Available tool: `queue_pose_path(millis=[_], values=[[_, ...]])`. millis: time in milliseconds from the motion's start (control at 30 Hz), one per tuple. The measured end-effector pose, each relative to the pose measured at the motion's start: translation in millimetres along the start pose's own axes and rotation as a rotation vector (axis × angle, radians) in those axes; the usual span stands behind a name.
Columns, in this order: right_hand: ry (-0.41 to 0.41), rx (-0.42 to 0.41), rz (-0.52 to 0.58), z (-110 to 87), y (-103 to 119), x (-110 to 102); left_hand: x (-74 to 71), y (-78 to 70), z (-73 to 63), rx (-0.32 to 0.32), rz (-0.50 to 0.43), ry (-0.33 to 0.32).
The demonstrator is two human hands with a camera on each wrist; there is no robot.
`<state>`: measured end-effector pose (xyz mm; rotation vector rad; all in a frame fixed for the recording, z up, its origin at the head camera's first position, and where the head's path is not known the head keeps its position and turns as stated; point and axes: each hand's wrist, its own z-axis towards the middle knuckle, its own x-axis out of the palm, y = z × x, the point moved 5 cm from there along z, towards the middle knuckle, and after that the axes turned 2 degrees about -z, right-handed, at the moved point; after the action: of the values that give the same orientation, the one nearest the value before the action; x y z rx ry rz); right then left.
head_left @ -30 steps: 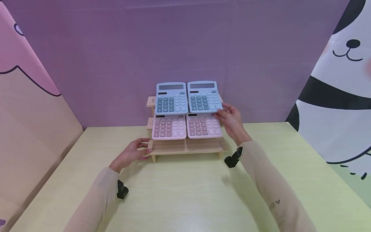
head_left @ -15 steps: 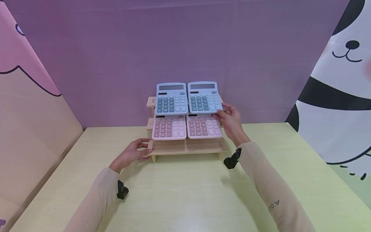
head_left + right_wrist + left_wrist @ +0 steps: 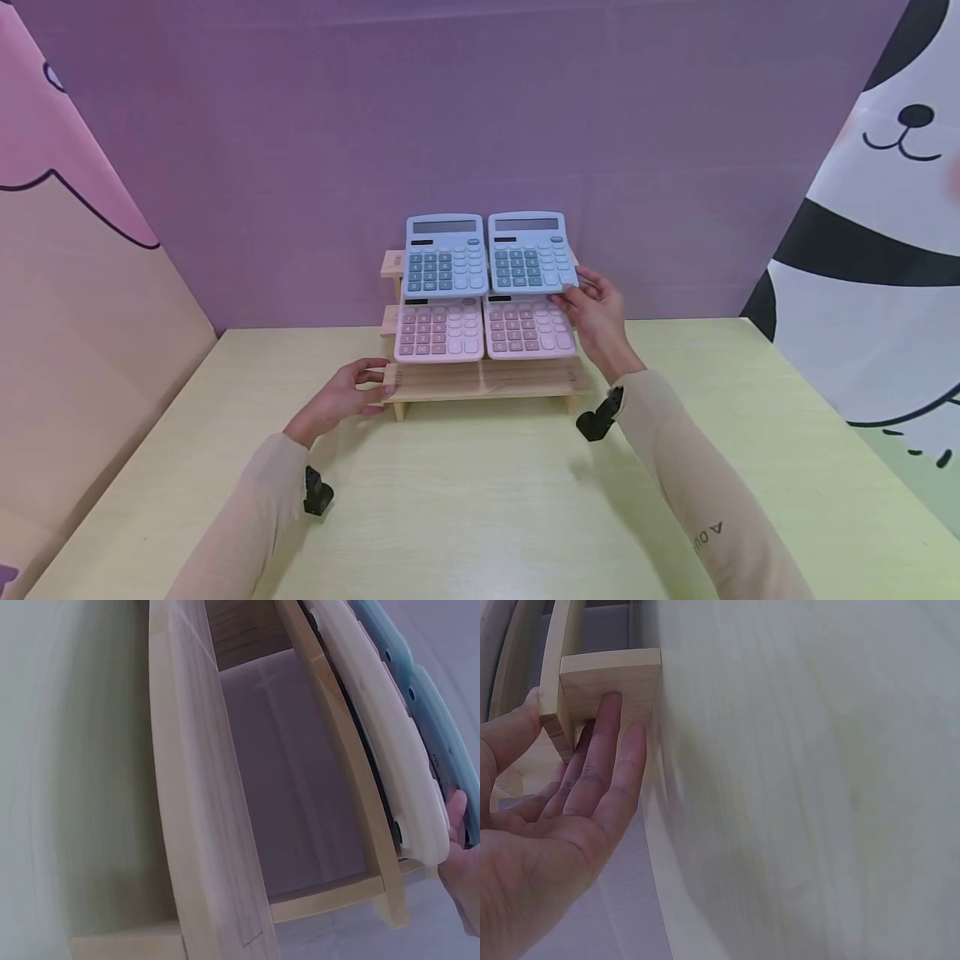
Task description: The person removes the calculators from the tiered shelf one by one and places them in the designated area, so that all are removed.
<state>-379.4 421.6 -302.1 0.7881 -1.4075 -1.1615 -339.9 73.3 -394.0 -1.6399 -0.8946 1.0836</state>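
Observation:
A tiered wooden rack point(image 3: 442, 382) stands on the table with calculators on its upper steps. Two blue calculators, the left one point(image 3: 446, 257) and the right one point(image 3: 531, 253), lean side by side on the top. Below them are two pink calculators, left point(image 3: 438, 331) and right point(image 3: 528, 327), their upper parts covered by the blue ones. My right hand point(image 3: 595, 315) pinches the lower right corner of the right blue calculator. At the rack's lowest step, my left hand point(image 3: 343, 393) grips the left end, thumb on the plank point(image 3: 551, 682) and fingertips at the leg point(image 3: 622, 675).
The pale wooden table point(image 3: 465, 500) stretches in front of the rack. Behind it rises a purple backdrop point(image 3: 300, 167). A panda print point(image 3: 885, 250) hangs on the right side, a pink cartoon print point(image 3: 60, 150) on the left.
My right wrist has sunk very slightly, its fingers staying at the blue calculator's corner. The left hand, rack and calculators look unmoved.

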Motion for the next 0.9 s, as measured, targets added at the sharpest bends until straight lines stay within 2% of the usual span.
queue_pose_path(millis=[267,767,900], values=[[-0.024,-0.005,-0.006,-3.6,1.1,0.0,-0.1,2.1,2.5,-0.009,0.010,-0.005],[0.028,-0.025,0.095,-10.6,11.0,-2.7,-0.8,2.6,3.7,0.004,0.003,0.000],[0.030,-0.037,0.077,-10.4,13.3,-6.4,-1.2,2.8,3.6,-0.008,0.005,-0.009]])
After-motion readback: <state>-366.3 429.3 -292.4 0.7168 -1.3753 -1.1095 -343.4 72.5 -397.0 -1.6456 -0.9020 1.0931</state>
